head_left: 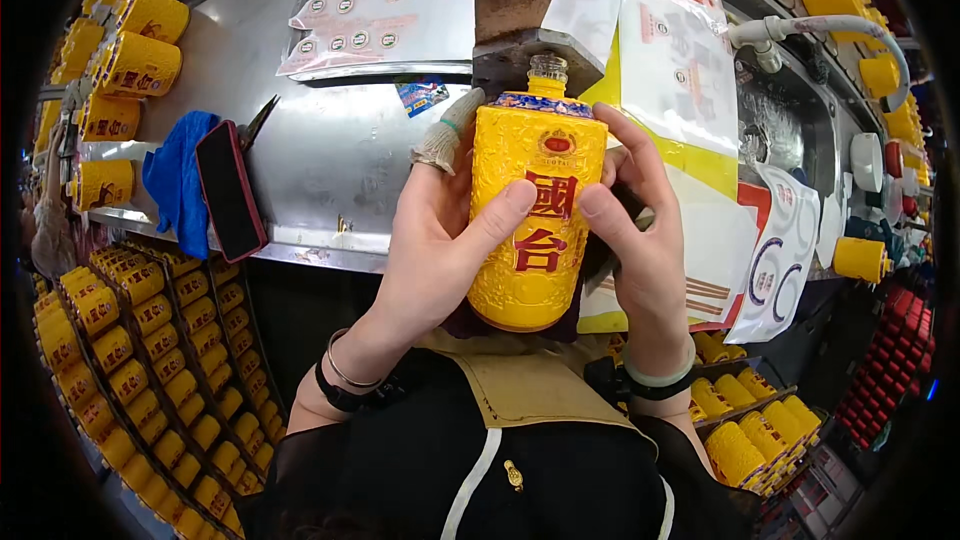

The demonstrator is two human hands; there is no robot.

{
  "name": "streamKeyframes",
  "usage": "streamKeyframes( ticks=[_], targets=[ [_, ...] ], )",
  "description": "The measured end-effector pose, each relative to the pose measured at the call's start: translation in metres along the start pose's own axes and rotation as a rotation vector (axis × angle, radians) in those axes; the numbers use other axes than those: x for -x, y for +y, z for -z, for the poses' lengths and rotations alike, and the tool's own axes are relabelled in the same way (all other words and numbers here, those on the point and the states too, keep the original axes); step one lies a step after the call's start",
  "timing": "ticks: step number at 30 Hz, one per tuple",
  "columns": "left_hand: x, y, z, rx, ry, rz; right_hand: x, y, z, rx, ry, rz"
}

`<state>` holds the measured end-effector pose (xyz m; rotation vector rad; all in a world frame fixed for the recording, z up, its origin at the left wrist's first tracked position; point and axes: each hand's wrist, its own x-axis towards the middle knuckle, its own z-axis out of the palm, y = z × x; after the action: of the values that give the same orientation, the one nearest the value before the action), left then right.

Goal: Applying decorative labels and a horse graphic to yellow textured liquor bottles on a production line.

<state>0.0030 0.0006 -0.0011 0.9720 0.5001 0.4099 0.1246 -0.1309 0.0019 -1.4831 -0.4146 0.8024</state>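
Observation:
A yellow embossed bottle [512, 290] stands upright in the picture between my two hands. Large dark red characters and a small red-gold emblem mark its front, a blue patterned band circles its shoulder, and its clear glass neck is uncapped. My left hand [432, 235] holds its left side, the thumb lying on the front; a knitted cloth sleeve [437, 147] covers the index finger. My right hand [648, 225] grips the right side, thumb near the characters and index fingertip at the shoulder band. The other fingers are partly hidden behind the bottle.
Clear decal sheets [385, 5] lie on the metal bench, more [680, 60] at right beside a sink [800, 130] with a pale tap [790, 28]. At left are a phone [235, 195], a blue cloth [172, 175] and a dark pointed tool [262, 120]. Yellow bottles [128, 380] fill racks.

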Motion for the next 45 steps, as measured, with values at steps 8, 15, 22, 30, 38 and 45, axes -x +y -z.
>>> streamKeyframes(
  ticks=[8,15,22,30,38,45],
  targets=[
    [-0.001,-0.001,-0.011,-0.171,0.023,-0.038,-0.007,-0.022,0.034,0.05,0.053,0.15],
    [-0.002,-0.003,-0.011,-0.224,0.046,-0.054,-0.035,-0.068,0.036,0.623,-0.039,0.729],
    [-0.001,-0.004,-0.009,-0.246,0.063,-0.009,-0.039,-0.088,-0.002,0.911,-0.244,0.821],
    [0.006,-0.003,-0.003,-0.298,-0.052,-0.006,-0.032,-0.083,-0.001,0.893,-0.287,0.768],
    [0.027,-0.001,0.008,-0.197,-0.15,0.052,-0.013,-0.062,0.024,1.05,-0.311,1.092],
    [0.036,0.003,0.025,-0.283,-0.294,-0.054,0.024,-0.037,0.039,0.729,-0.388,0.943]
  ],
)
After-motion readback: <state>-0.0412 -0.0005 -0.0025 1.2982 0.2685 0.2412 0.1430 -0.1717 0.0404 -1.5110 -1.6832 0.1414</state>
